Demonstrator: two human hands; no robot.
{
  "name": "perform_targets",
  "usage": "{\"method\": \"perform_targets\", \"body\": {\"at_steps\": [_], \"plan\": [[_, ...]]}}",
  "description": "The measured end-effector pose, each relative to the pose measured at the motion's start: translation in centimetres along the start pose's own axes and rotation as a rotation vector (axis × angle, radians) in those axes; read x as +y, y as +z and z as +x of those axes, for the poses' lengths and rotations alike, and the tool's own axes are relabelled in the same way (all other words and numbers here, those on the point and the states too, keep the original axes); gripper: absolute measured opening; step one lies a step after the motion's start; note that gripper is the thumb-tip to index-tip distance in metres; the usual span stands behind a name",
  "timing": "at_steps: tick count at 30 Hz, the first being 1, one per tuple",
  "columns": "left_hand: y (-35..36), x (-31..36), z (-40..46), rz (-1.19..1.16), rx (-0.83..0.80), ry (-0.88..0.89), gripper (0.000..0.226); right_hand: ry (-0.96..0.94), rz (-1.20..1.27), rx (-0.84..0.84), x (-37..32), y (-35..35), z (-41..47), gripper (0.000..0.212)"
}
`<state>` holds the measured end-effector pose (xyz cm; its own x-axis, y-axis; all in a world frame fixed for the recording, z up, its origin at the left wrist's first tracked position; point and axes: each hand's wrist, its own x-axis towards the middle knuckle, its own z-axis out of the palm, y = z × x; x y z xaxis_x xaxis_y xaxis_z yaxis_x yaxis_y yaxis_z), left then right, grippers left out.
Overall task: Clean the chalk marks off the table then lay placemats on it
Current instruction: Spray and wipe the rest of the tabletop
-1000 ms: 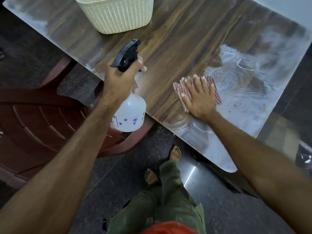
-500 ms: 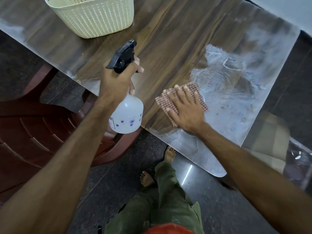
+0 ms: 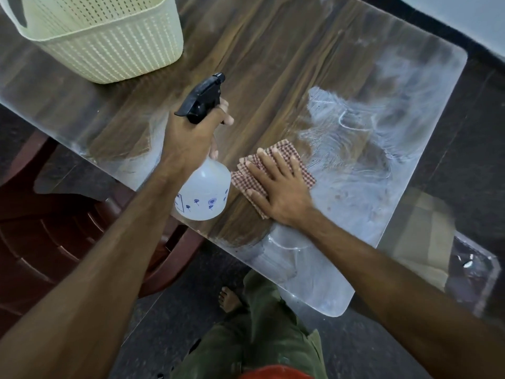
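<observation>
Blue flower prints mark the spray bottle [image 3: 203,191]; its label text is too small to read. Left hand [image 3: 191,138] grips the bottle's neck over the table [image 3: 273,64] edge. Right hand [image 3: 278,187], fingers spread, presses a checked cloth [image 3: 287,151] near that edge, beside white chalk smears [image 3: 355,138]. Cream basket [image 3: 109,42] stands well apart at the far left.

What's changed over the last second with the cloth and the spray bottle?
The right hand slid the checked cloth leftward across the table, nearer the spray bottle. The left hand grips the bottle as before; chalk smears and basket remain.
</observation>
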<state>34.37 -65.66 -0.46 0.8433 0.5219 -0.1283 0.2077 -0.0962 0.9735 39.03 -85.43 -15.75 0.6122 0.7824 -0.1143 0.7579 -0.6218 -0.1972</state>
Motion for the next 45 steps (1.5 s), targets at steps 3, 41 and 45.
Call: {"method": "perform_targets", "body": {"at_steps": [3, 41, 45], "plan": [[0.9, 0.0, 1.5, 0.018, -0.007, -0.002, 0.019, 0.164, -0.054, 0.030, 4.9, -1.1, 1.8, 0.064], [9.2, 2.1, 7.6, 0.116, -0.097, -0.002, 0.010, 0.531, 0.027, 0.072, 21.1, -6.2, 5.6, 0.072], [10.8, 2.4, 7.8, 0.084, -0.120, -0.017, 0.007, 0.490, 0.058, 0.057, 18.3, -5.9, 8.3, 0.072]]}}
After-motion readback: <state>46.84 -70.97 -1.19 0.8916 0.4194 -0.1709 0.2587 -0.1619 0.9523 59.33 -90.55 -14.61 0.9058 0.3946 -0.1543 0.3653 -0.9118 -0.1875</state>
